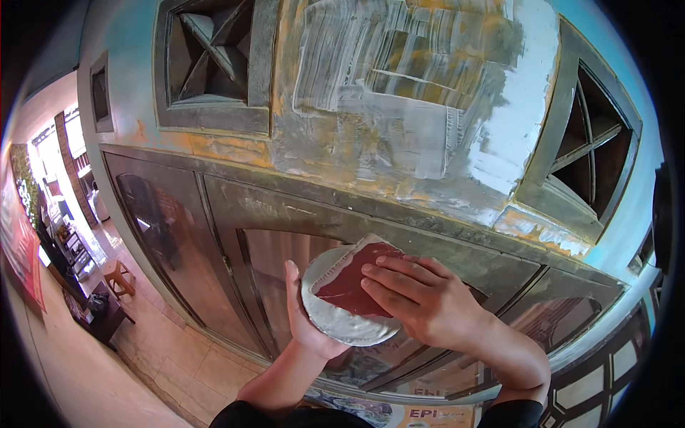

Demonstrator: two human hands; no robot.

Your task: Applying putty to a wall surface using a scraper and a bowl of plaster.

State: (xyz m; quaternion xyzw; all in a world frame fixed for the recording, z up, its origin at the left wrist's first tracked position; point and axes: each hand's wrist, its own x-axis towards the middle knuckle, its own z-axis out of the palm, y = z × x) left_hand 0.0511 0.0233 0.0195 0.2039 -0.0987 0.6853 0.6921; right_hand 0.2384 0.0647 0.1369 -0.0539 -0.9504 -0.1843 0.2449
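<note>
My left hand (307,324) holds a round, shallow white dish (341,329) coated with pale paste from beneath, its thumb up at the left rim. My right hand (428,299) grips a flat, dark red spreader (349,292) over the dish, fingertips pressed on its face. Pale paste lines the spreader's upper left edge. Just beyond my hands are wooden doors with glass panes (278,260). Above them, the wall (378,135) has streaky patches of white and grey filler over orange and dull paint.
Lattice vents (210,57) flank the patched wall. At left, an open doorway (71,157) leads out past a wooden stool (115,278) and a dark low table (93,321) on a tiled floor (178,357). A printed board (435,415) lies below my arms.
</note>
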